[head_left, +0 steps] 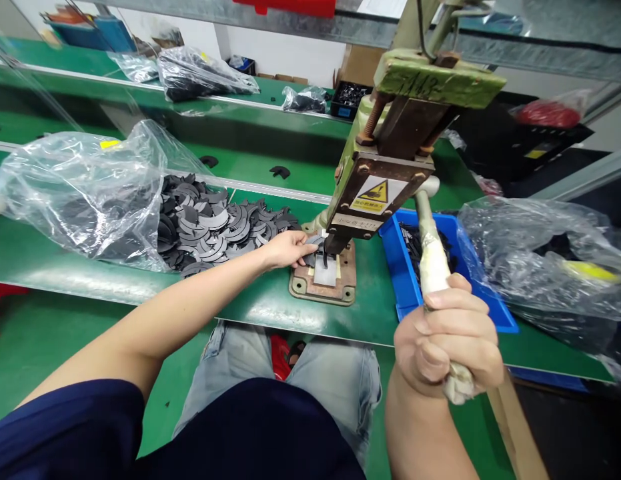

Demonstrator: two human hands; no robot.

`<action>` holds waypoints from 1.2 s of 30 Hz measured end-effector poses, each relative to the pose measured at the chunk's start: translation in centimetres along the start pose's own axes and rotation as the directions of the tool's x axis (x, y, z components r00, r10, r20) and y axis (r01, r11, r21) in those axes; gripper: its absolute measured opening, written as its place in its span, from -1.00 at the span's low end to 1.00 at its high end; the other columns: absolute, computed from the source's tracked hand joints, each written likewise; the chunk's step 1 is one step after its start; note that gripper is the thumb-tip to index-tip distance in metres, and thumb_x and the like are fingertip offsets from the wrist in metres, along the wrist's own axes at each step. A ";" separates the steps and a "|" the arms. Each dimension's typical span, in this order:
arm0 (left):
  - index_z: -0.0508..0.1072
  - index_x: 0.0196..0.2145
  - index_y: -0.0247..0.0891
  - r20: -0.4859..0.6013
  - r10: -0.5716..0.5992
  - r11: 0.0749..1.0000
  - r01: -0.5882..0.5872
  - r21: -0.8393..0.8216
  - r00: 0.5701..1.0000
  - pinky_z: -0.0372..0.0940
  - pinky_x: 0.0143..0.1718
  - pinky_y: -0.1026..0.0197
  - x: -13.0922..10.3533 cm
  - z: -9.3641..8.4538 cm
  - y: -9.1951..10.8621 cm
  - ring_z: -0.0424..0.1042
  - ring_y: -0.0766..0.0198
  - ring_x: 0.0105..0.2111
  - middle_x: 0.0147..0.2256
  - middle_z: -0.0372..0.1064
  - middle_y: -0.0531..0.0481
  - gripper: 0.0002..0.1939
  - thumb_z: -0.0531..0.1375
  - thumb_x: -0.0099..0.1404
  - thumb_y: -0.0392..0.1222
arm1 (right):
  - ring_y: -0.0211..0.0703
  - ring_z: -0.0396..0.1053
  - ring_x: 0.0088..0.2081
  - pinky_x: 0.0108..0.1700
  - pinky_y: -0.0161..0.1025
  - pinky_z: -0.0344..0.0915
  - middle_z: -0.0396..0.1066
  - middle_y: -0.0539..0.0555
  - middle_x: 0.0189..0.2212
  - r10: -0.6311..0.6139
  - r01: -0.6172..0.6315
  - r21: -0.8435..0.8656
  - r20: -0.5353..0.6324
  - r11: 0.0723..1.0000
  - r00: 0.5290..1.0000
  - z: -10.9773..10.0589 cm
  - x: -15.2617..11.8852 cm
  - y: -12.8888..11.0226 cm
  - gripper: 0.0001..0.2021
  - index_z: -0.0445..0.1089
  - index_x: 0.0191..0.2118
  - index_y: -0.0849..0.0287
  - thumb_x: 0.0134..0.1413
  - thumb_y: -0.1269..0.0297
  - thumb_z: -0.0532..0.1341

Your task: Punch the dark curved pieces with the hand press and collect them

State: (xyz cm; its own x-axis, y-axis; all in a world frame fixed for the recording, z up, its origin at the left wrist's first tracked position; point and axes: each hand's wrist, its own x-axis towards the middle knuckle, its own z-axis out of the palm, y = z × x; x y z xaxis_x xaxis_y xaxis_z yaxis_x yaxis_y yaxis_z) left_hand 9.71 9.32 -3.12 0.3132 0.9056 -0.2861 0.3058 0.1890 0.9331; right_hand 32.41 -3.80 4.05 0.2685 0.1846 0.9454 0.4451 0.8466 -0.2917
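Observation:
My right hand (453, 333) is wrapped round the cloth-bound lever (433, 257) of a green hand press (380, 180). At the press base (323, 291), my left hand (290, 249) pinches a dark grey curved piece (315, 244) under the ram (335, 241). A small metal plate (326, 270) lies on the base just in front of the ram. Left of my left hand spreads a heap of dark grey crescent-shaped pieces (215, 223), partly spilling from a clear plastic bag (85, 200). The far end of the held piece is hidden by the press.
A blue bin (395, 267) with dark pieces stands right of the press, beside another clear bag (550, 260). Behind, a dark piece (279, 172) lies on the green conveyor surface. More bagged parts (200, 73) rest at the back. A metal shelf (300, 30) crosses above.

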 end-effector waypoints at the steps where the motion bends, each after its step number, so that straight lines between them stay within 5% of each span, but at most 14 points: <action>1: 0.32 -0.44 -0.23 0.018 -0.029 1.000 0.029 0.001 0.999 0.30 -0.61 0.37 0.2 -0.1 0.1 0.46 0.35 -0.60 -0.59 0.37 0.10 -0.61 0.42 0.30 -0.04 | -0.25 0.44 -0.39 0.04 0.11 0.45 0.26 -0.11 -0.65 -0.003 0.003 0.008 -0.006 1.000 1.000 0.0 0.0 0.0 -0.49 0.05 -0.65 0.14 0.14 0.11 0.31; 8: 0.35 -0.41 -0.24 0.150 -0.264 0.959 0.276 -0.070 0.953 0.33 -0.60 0.38 0.7 -0.6 0.9 0.45 0.33 -0.67 -0.66 0.42 0.03 -0.64 0.40 0.34 -0.02 | -0.24 0.43 -0.41 0.03 0.10 0.46 0.25 -0.11 -0.65 -0.002 0.002 0.009 -0.023 1.000 1.000 0.3 0.0 -0.1 -0.54 0.12 -0.64 0.11 0.16 0.12 0.31; 12: 0.36 -0.36 -0.25 0.136 -0.284 0.948 0.299 -0.112 0.949 0.32 -0.61 0.39 0.1 -0.2 1.3 0.47 0.32 -0.67 -0.66 0.42 0.04 -0.69 0.37 0.38 -0.06 | -0.21 0.46 -0.41 -0.08 0.03 0.48 0.30 -0.09 -0.57 -0.062 0.066 0.127 -0.028 0.990 0.998 1.5 4.3 -0.2 -0.75 0.36 -0.46 0.08 0.13 0.13 0.36; 15: 0.32 -0.36 -0.24 0.116 -0.220 0.959 0.236 -0.158 0.969 0.30 -0.62 0.41 -0.9 0.2 1.4 0.47 0.34 -0.67 -0.65 0.41 0.08 -0.68 0.34 0.41 -0.06 | -0.14 0.55 -0.16 0.01 0.00 0.47 0.46 0.04 -0.21 -0.056 0.051 0.154 0.029 0.987 0.998 2.4 9.3 -0.2 -0.71 0.47 -0.02 0.13 0.18 0.16 0.32; 18: 0.30 -0.36 -0.22 0.083 -0.086 0.969 0.102 -0.223 0.993 0.30 -0.62 0.42 -3.2 0.1 1.3 0.48 0.36 -0.65 -0.62 0.43 0.07 -0.61 0.37 0.37 0.04 | -0.08 0.46 0.16 0.20 -0.04 0.32 0.35 0.11 0.11 0.068 -0.073 0.059 0.073 0.996 0.995 2.4 11.0 0.1 -0.57 0.35 0.19 0.18 0.24 0.24 0.25; 21: 0.29 -0.36 -0.21 0.075 0.055 0.974 -0.037 -0.222 0.996 0.29 -0.63 0.40 -6.9 -0.6 1.3 0.49 0.32 -0.64 -0.63 0.43 0.07 -0.54 0.37 0.31 0.17 | -0.17 0.47 0.08 0.15 -0.13 0.35 0.39 0.14 0.05 0.220 -0.220 -0.018 0.017 0.975 0.975 1.4 7.0 0.9 -0.56 0.35 0.19 0.18 0.22 0.31 0.30; 22: 0.29 -0.36 -0.20 0.077 0.084 0.973 -0.065 -0.221 0.993 0.29 -0.63 0.39 -8.2 -0.8 1.4 0.49 0.31 -0.64 -0.64 0.42 0.08 -0.53 0.37 0.30 0.20 | -0.26 0.47 0.02 0.13 -0.20 0.36 0.43 0.08 -0.03 0.358 -0.356 -0.033 0.095 0.934 0.929 1.0 4.6 1.1 -0.61 0.38 0.13 0.12 0.19 0.33 0.33; 24: 0.29 -0.36 -0.18 0.086 0.111 0.969 -0.088 -0.232 0.990 0.30 -0.64 0.37 -10.7 -1.0 1.7 0.49 0.30 -0.64 -0.64 0.41 0.09 -0.52 0.37 0.28 0.23 | -0.21 0.53 -0.12 0.04 -0.15 0.46 0.52 0.11 -0.16 0.511 -0.513 -0.067 0.264 0.856 0.818 0.7 -0.5 1.0 -0.64 0.44 0.06 0.15 0.14 0.34 0.38; 26: 0.29 -0.36 -0.17 0.099 0.112 0.967 -0.086 -0.240 0.989 0.32 -0.63 0.35 -12.6 -0.9 2.0 0.48 0.30 -0.65 -0.63 0.41 0.10 -0.52 0.37 0.26 0.25 | -0.13 0.56 -0.10 0.02 -0.09 0.51 0.56 0.12 -0.12 0.661 -0.713 -0.083 0.462 0.697 0.592 1.0 -4.9 0.2 -0.62 0.45 0.07 0.07 0.13 0.26 0.40; 29: 0.30 -0.38 -0.17 0.128 0.105 0.970 -0.074 -0.230 0.986 0.31 -0.63 0.35 -14.3 -0.1 2.3 0.46 0.30 -0.67 -0.65 0.40 0.10 -0.53 0.35 0.27 0.25 | -0.08 0.56 -0.13 -0.04 -0.09 0.53 0.58 0.10 -0.14 0.700 -0.805 -0.103 0.566 0.585 0.436 2.1 -8.6 -1.6 -0.67 0.51 -0.03 0.05 0.09 0.12 0.43; 36: 0.32 -0.37 -0.17 0.141 0.079 0.986 -0.057 -0.154 0.987 0.26 -0.66 0.38 -15.6 1.4 2.6 0.43 0.32 -0.70 -0.68 0.37 0.13 -0.56 0.34 0.28 0.22 | -0.17 0.46 -0.26 -0.14 -0.18 0.43 0.52 0.04 -0.29 0.720 -0.797 -0.082 0.490 0.599 0.491 3.3 -10.0 -3.6 -0.79 0.47 -0.25 0.10 0.19 0.07 0.34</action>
State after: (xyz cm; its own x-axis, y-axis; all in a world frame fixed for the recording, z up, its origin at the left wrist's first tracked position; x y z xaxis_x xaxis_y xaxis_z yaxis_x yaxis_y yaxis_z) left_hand 6.85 -4.89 3.44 0.4596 0.8552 -0.2396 0.1453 0.1937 0.9702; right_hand 25.32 -7.01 -3.89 0.0341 0.9451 0.3251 0.1224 0.3189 -0.9399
